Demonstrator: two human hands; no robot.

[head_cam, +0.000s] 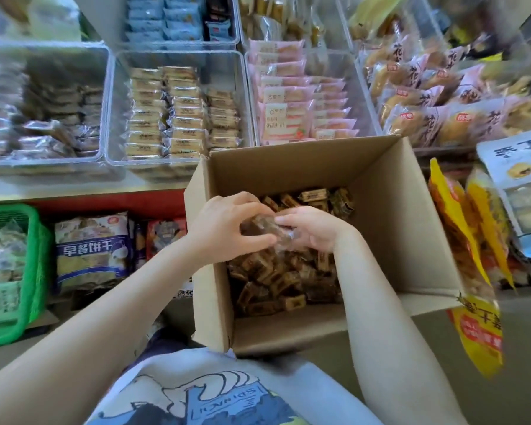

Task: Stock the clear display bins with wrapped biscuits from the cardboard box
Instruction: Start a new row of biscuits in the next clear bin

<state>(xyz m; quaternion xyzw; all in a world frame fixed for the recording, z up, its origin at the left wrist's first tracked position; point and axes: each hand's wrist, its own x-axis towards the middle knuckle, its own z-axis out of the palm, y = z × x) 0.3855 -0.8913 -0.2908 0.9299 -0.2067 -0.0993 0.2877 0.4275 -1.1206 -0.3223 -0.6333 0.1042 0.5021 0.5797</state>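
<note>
A person leans over an open cardboard box [396, 216] that sits just in front of a row of clear display bins, likely so that biscuits can go straight from box to bin. Both hands meet above the box. The left hand [227, 223] curls its fingers and thumb round a small handful of brown wrapped biscuits [265, 230], and the right hand [311, 230] cups the same bundle from the other side, so each grip is closed round the packets, probably to gather several at once. Beneath them the box holds a loose heap of the same brown wrapped biscuits [276, 283], covering its floor. Directly behind the box's left corner, a clear bin [117, 118] holds neat rows of tan wrapped biscuits with room still left at its back. To its right, another bin [344, 69] holds pink-wrapped cakes stacked in rows. The bin at far left [105, 87] holds dark, silvery packets, blurred. Lower left, a green plastic basket [31, 271] holds bagged snacks. Yellow snack bags [472, 240] hang at the right.
</note>
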